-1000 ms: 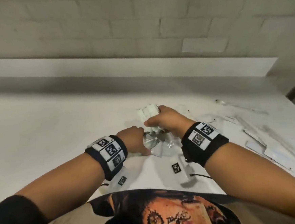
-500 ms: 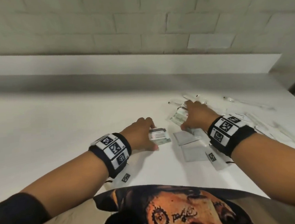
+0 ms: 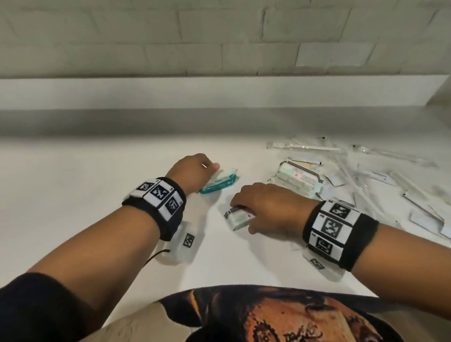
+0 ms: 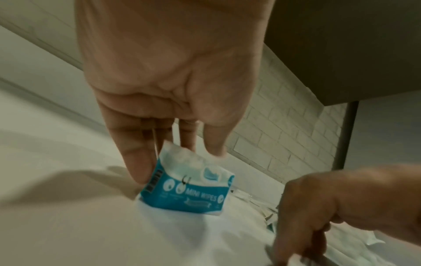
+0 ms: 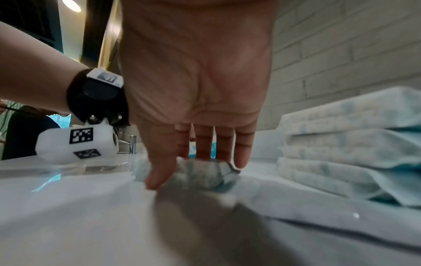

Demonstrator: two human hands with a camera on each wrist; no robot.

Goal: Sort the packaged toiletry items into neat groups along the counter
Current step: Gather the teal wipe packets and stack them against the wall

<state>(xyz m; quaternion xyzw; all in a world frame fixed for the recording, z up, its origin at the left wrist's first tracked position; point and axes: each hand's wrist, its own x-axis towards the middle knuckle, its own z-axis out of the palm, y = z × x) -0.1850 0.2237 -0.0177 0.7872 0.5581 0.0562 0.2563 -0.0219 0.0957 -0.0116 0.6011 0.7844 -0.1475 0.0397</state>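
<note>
A teal mini wipes pack [image 3: 219, 183] [image 4: 189, 187] lies on the white counter [image 3: 86, 198], one end tipped up. My left hand [image 3: 209, 172] [image 4: 177, 158] pinches it, thumb on its left end and fingers behind its top edge. A small white wipes pack [image 3: 236, 219] [image 5: 200, 175] lies nearer to me. My right hand [image 3: 242, 216] [image 5: 193, 167] covers it, the thumb at one side and the fingers curled over the far side. A stack of similar white packs [image 3: 297, 177] [image 5: 350, 149] sits just right of that hand.
Long clear sachets [image 3: 352, 155] and flat white packets [image 3: 427, 209] lie scattered over the counter's right part. A raised ledge [image 3: 212, 91] and a brick wall run along the back. The counter's front edge is close to my body.
My left hand has carried its pack farther from me and set it down on the counter. My right hand has come back from the pile with a small white pack, nearer to me.
</note>
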